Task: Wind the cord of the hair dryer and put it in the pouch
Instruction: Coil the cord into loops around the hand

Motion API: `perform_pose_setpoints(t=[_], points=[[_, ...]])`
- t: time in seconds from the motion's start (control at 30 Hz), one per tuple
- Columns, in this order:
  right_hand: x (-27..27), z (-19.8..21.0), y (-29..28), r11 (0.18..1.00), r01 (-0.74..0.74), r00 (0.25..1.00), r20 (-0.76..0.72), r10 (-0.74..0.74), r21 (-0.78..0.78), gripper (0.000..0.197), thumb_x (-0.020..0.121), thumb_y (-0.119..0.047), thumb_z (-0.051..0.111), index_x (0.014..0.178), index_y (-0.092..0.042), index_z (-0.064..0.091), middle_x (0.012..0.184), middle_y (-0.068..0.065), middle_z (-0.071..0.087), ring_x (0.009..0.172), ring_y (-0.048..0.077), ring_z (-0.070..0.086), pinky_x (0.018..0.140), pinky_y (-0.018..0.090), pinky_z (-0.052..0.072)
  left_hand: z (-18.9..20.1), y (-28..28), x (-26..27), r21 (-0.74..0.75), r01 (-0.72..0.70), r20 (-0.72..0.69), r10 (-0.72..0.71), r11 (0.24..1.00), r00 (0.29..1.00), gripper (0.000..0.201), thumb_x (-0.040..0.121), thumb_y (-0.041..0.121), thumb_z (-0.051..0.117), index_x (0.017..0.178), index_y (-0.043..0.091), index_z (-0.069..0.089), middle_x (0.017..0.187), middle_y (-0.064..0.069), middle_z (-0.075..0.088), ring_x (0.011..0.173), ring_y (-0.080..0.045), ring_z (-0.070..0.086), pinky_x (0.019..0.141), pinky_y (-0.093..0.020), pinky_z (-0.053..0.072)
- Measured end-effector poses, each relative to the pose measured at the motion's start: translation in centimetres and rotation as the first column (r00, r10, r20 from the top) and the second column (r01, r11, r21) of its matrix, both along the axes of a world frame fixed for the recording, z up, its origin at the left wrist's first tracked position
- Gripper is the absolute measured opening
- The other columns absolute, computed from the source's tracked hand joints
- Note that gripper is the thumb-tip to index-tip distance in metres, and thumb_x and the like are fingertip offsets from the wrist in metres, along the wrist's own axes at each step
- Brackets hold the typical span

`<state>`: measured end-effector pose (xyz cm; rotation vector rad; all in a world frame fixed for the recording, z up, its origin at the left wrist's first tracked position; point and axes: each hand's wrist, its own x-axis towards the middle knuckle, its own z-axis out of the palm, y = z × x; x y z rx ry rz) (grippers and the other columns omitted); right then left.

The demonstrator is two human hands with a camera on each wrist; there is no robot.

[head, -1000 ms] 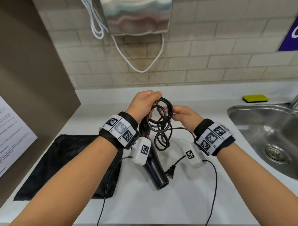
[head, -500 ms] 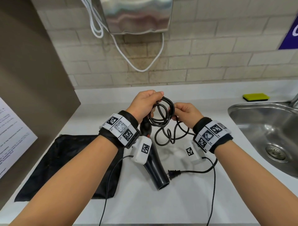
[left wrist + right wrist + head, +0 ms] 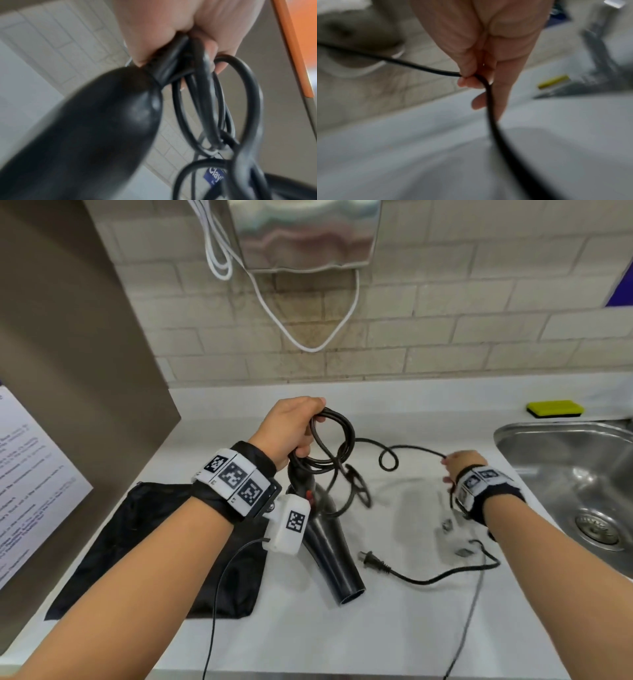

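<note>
My left hand [image 3: 294, 428] grips the handle of the black hair dryer [image 3: 329, 546] together with several wound loops of its black cord [image 3: 334, 440]; the left wrist view shows the same hair dryer [image 3: 85, 128] and cord loops [image 3: 214, 108] under my curled fingers [image 3: 171, 40]. The dryer's nozzle points down toward the counter. My right hand [image 3: 457, 465] is out to the right, pinching the free stretch of cord [image 3: 419, 67] between thumb and fingers. The plug [image 3: 371, 559] lies on the counter. The black pouch [image 3: 144, 542] lies flat at the left, under my left forearm.
A steel sink [image 3: 575, 491] is set into the white counter [image 3: 342, 628] at the right, with a yellow sponge [image 3: 555, 408] behind it. A brown side wall with a paper notice [image 3: 30, 474] stands at the left. A metal dispenser [image 3: 305, 234] and white cable hang on the brick wall.
My right hand has let go of the coil and slid away to the right along the cord, drawing it out. The left hand stays put with the coil and dryer.
</note>
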<state>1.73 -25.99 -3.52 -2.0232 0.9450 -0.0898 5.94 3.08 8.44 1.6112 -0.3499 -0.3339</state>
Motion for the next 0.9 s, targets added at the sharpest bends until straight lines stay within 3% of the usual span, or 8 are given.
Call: perform_pose_setpoints(t=[0.2, 0.27, 0.33, 0.47, 0.53, 0.63, 0.73, 0.9], points=[[0.6, -0.5, 3.8, 0.971, -0.133, 0.99, -0.069, 0.122, -0.201, 0.028, 0.089, -0.01, 0.051, 0.115, -0.007, 0.061, 0.12, 0.017, 0.061, 0.109, 0.032, 0.058, 0.09, 0.03, 0.045, -0.2, -0.2, 0.0, -0.008, -0.014, 0.002, 0.014, 1.0, 1.0, 0.032, 0.097, 0.019, 0.046, 0.067, 0.01, 0.045, 0.061, -0.003, 0.035, 0.029, -0.004, 0.02, 0.032, -0.014, 0.019], [1.0, 0.3, 5.8, 0.948, -0.166, 0.978, 0.077, 0.193, -0.27, 0.04, 0.085, -0.002, 0.049, 0.124, -0.012, 0.054, 0.128, 0.014, 0.054, 0.116, 0.029, 0.052, 0.094, 0.026, 0.04, -0.2, -0.5, -0.1, -0.014, -0.015, -0.004, 0.015, 1.0, 1.0, 0.031, 0.097, 0.02, 0.046, 0.067, 0.01, 0.045, 0.063, -0.004, 0.032, 0.029, -0.004, 0.02, 0.032, -0.014, 0.019], [1.1, 2.1, 8.2, 0.919, -0.273, 0.881, 0.31, 0.357, -0.283, 0.053, 0.08, 0.011, 0.042, 0.124, -0.016, 0.053, 0.127, 0.007, 0.054, 0.118, 0.025, 0.05, 0.101, 0.027, 0.037, -0.3, -0.8, 0.0, -0.024, -0.017, -0.006, 0.017, 1.0, 1.0, 0.031, 0.097, 0.02, 0.046, 0.067, 0.011, 0.045, 0.066, -0.004, 0.031, 0.029, -0.004, 0.02, 0.032, -0.014, 0.019], [0.6, 5.6, 11.9, 0.672, -0.74, 0.613, 0.45, 0.65, 0.037, 0.055, 0.083, 0.02, 0.036, 0.118, -0.021, 0.05, 0.105, -0.008, 0.06, 0.096, -0.003, 0.056, 0.081, 0.007, 0.042, -0.2, -1.2, 0.2, -0.041, -0.043, 0.006, 0.044, 0.998, 0.999, 0.032, 0.097, 0.022, 0.047, 0.067, 0.011, 0.046, 0.063, -0.005, 0.031, 0.029, -0.005, 0.021, 0.033, -0.014, 0.019], [0.9, 5.9, 12.4, 0.629, -0.776, 0.581, 0.435, 0.688, 0.042, 0.037, 0.09, 0.009, 0.042, 0.107, -0.02, 0.057, 0.084, -0.021, 0.064, 0.074, -0.015, 0.056, 0.07, 0.004, 0.042, -0.1, -1.4, 0.1, -0.034, -0.048, 0.011, 0.049, 0.998, 0.999, 0.032, 0.097, 0.023, 0.047, 0.068, 0.011, 0.046, 0.06, -0.004, 0.029, 0.029, -0.005, 0.021, 0.033, -0.015, 0.019], [1.8, 5.3, 11.5, 0.799, -0.601, 0.687, 0.508, 0.519, -0.004, 0.025, 0.092, 0.002, 0.045, 0.086, -0.013, 0.064, 0.053, -0.017, 0.061, 0.052, -0.009, 0.051, 0.059, 0.006, 0.041, -0.1, -1.6, 0.1, -0.008, -0.035, 0.02, 0.035, 0.999, 0.999, 0.032, 0.097, 0.022, 0.046, 0.067, 0.01, 0.046, 0.06, -0.004, 0.029, 0.029, -0.005, 0.02, 0.032, -0.014, 0.02], [2.4, 4.2, 9.2, 0.961, -0.277, 0.81, 0.537, 0.236, -0.004, 0.023, 0.094, -0.005, 0.043, 0.083, -0.013, 0.063, 0.058, -0.006, 0.052, 0.043, 0.0, 0.043, 0.047, 0.009, 0.037, 0.0, -1.6, 0.0, 0.028, -0.038, 0.024, 0.038, 0.999, 0.999, 0.032, 0.096, 0.02, 0.046, 0.066, 0.009, 0.047, 0.053, -0.001, 0.03, 0.03, -0.006, 0.021, 0.033, -0.015, 0.021], [2.9, 1.0, 6.0, 0.995, 0.021, 0.888, 0.455, -0.065, 0.102, 0.022, 0.094, -0.011, 0.042, 0.091, -0.016, 0.063, 0.064, -0.003, 0.052, 0.052, 0.012, 0.044, 0.034, 0.011, 0.035, 0.0, -2.1, -0.4, 0.093, -0.008, 0.059, 0.003, 0.996, 0.998, 0.033, 0.095, 0.021, 0.047, 0.064, 0.009, 0.048, 0.04, 0.007, 0.03, 0.031, -0.007, 0.022, 0.033, -0.017, 0.022]])
